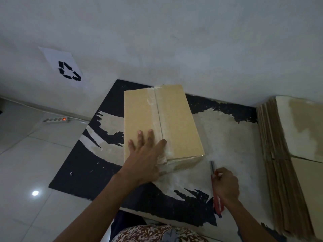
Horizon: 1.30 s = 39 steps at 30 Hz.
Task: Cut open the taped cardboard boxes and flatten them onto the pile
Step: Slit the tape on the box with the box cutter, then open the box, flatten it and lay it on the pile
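Near end of the cardboard box partly hidden behind the left hand. Middle of the red cutter covered by the right hand. Pile of flattened cardboard cut off at the right and bottom edges. Lettering on the power strip too small to read.

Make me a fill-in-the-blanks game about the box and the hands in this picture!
1. The left hand lies flat on top of the cardboard ____.
2. The right hand holds a red ____ beside the box.
3. The sign on the wall shows a ____ symbol.
4. The pile of flattened cardboard lies to the ____ of the box.

Missing words: box; cutter; recycling; right
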### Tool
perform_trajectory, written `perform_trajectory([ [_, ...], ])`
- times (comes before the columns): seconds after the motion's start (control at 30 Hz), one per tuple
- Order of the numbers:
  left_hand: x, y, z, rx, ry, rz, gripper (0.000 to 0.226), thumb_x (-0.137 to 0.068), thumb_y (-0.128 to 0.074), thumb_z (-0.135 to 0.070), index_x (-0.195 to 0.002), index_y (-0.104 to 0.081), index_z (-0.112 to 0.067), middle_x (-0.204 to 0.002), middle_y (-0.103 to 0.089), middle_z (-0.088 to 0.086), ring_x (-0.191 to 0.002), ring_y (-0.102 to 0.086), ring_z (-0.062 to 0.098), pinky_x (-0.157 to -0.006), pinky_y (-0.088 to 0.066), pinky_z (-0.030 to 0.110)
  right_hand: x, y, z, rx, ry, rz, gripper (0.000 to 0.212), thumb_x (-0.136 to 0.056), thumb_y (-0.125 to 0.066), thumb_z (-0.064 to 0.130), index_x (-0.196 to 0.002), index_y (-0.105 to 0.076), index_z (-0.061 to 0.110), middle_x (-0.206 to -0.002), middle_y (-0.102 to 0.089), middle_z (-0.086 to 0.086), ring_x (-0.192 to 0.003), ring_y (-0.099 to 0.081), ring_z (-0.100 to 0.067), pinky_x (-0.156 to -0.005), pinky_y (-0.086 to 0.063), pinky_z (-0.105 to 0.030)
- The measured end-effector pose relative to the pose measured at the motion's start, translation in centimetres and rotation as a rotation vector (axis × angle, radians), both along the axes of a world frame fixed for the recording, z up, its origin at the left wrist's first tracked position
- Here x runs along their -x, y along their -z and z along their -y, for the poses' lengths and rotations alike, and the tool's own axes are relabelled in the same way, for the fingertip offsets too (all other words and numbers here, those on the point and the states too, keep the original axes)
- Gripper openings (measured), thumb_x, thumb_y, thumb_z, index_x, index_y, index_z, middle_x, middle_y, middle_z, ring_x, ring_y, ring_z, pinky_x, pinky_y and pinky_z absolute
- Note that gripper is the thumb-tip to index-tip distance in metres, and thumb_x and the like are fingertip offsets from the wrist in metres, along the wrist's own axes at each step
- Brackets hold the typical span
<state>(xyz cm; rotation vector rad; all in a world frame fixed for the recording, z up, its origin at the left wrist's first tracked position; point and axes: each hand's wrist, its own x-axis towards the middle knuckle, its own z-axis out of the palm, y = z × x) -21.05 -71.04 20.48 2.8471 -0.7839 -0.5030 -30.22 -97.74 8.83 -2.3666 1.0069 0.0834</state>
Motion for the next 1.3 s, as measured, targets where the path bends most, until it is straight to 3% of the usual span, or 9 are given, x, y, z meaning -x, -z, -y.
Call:
perform_trajectory([
  [0.13, -0.1, 0.1, -0.2, 0.04, 0.001, 0.009, 0.086, -0.082, -0.07, -0.049, -0.145, -0.014, -0.035, -0.162, 0.011, 0.011, -0.146, 0.018, 0.049, -0.111, 0.006, 0.067, 0.1, 0.2, -0.3, -0.007, 0.034, -0.074, 0.007, -0.094, -0.063, 0.02, -0.097, -0.066, 0.015, -0.093, -0.068, -0.009, -0.076, -0.06, -0.025, -0.075, -0.055, -0.038],
  [0.27, -0.1, -0.3, -0.3, 0.067, -0.006, 0.008, 0.078, -0.084, -0.068, -0.036, -0.144, -0.018, -0.034, -0.162, 0.009, 0.01, -0.146, 0.017, 0.049, -0.114, 0.003, 0.069, -0.5, -2.9, -2.0, -0.088, -0.056, 0.265, 0.064, -0.084, -0.076, 0.029, -0.14, -0.046, 0.018, -0.139, -0.042, -0.009, -0.125, -0.044, -0.022, -0.095, -0.046, -0.036],
  [0.37, 0.0, -0.5, -0.3, 0.084, -0.012, 0.004, 0.073, -0.086, -0.061, -0.036, -0.144, -0.019, -0.034, -0.162, 0.008, 0.01, -0.147, 0.017, 0.048, -0.116, 0.002, 0.068, -2.1, -7.4, -4.3, -0.021, -0.487, 0.612, 0.081, -0.074, -0.08, 0.043, -0.142, -0.045, 0.018, -0.142, -0.038, -0.001, -0.133, -0.031, -0.012, -0.104, -0.037, -0.024],
  [0.47, 0.2, -0.5, -0.6, 0.09, -0.011, -0.016, 0.082, -0.082, -0.049, -0.065, -0.15, -0.015, -0.034, -0.164, 0.01, 0.011, -0.147, 0.018, 0.045, -0.115, 0.004, 0.066, -4.7, -8.6, -6.0, 0.224, -0.885, 0.551, 0.09, -0.076, -0.064, 0.073, -0.146, -0.044, 0.02, -0.15, -0.039, -0.004, -0.144, -0.026, -0.027, -0.119, -0.025, -0.041],
  [0.7, 1.7, -0.5, -2.2, 0.37, -0.057, 0.03, 0.074, -0.099, -0.041, -0.019, -0.157, 0.005, -0.033, -0.16, 0.023, -0.001, -0.149, 0.023, 0.025, -0.122, -0.002, 0.057, -6.7, -9.5, -5.9, 0.309, -0.908, 0.558, 0.064, -0.087, -0.053, 0.06, -0.137, -0.051, 0.021, -0.139, -0.052, -0.003, -0.127, -0.05, -0.024, -0.095, -0.053, -0.04],
  [0.87, 3.4, -0.4, -3.1, 0.8, -0.401, 0.19, 0.073, -0.094, -0.048, -0.009, -0.156, -0.013, -0.025, -0.149, -0.041, 0.018, -0.11, -0.062, 0.031, -0.081, -0.061, 0.041, -6.1, -11.6, -5.5, -0.096, -0.313, 0.873, 0.039, -0.104, -0.044, 0.023, -0.141, -0.042, 0.014, -0.088, -0.061, 0.01, -0.065, -0.061, 0.001, -0.052, -0.048, -0.016],
  [0.97, 3.2, -0.8, -3.7, 1.037, -0.817, 0.429, 0.069, -0.089, -0.057, -0.009, -0.149, -0.025, -0.021, -0.125, -0.055, 0.021, -0.078, -0.063, 0.017, -0.052, -0.054, 0.016, -5.9, -11.6, -4.0, -0.207, 0.138, 0.961, 0.049, -0.1, -0.053, 0.011, -0.145, -0.035, 0.014, -0.123, -0.047, 0.009, -0.09, -0.054, 0.02, -0.063, -0.048, -0.01],
  [1.2, 0.0, 3.2, -7.2, 1.522, -1.774, 0.139, 0.083, -0.082, -0.074, -0.007, -0.149, -0.027, -0.018, -0.135, -0.045, 0.003, -0.114, -0.055, 0.019, -0.09, -0.056, 0.042, -4.4, -7.2, -2.0, -0.616, 0.416, 0.415, 0.025, -0.097, -0.061, 0.022, -0.122, -0.065, 0.022, -0.112, -0.063, -0.005, -0.102, -0.063, -0.023, -0.081, -0.057, -0.038],
  [1.3, -0.7, 4.3, -6.8, 1.332, -1.677, -0.038, 0.062, -0.092, -0.06, -0.014, -0.149, -0.036, -0.009, -0.14, -0.039, 0.001, -0.12, -0.049, 0.025, -0.095, -0.05, 0.042, -3.7, -6.5, -2.6, -0.441, 0.174, 0.239, 0.036, -0.1, -0.051, 0.037, -0.116, -0.07, 0.011, -0.121, -0.064, -0.016, -0.104, -0.063, -0.026, -0.1, -0.05, -0.044],
])
